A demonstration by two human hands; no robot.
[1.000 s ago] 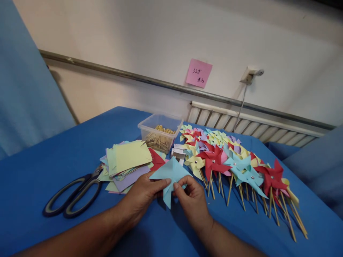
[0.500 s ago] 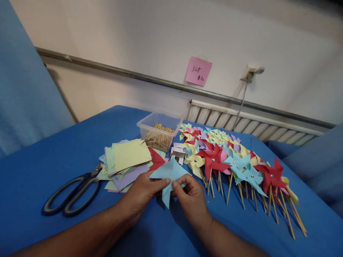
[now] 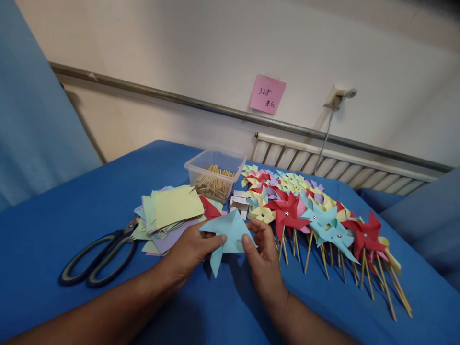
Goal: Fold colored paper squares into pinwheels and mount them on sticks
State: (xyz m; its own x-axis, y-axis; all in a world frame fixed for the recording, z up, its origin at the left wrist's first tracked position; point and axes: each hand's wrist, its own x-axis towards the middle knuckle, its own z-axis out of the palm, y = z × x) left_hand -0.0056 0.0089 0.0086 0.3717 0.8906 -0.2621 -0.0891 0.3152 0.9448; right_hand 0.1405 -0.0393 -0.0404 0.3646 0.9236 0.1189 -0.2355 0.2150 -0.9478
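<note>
A light-blue paper pinwheel (image 3: 232, 230), without a stick that I can see, is held above the blue tabletop. My left hand (image 3: 190, 247) is closed on its left side, thumb on top and fingers underneath. At the right point of the paper is my right hand (image 3: 264, 258), its thumb over the edge and its fingers curled behind. How firmly these fingers grip is partly hidden. Just beyond the pinwheel lies a small white box (image 3: 238, 203). A stack of coloured paper sheets (image 3: 178, 208) with slit corners lies left of it, beside a red paper piece (image 3: 209, 209).
Large dark-handled scissors (image 3: 104, 256) lie left of the stack. Behind it stands a clear plastic box (image 3: 201, 167) of short wooden sticks (image 3: 215, 179). Many finished pinwheels (image 3: 287, 213) on sticks cover the right side. A radiator (image 3: 287, 153) and wall rail (image 3: 179, 100) are behind.
My right thumb has moved from the pinwheel's middle out to its right point, and the right blade now lies opened out flatter. My left hand keeps its hold.
</note>
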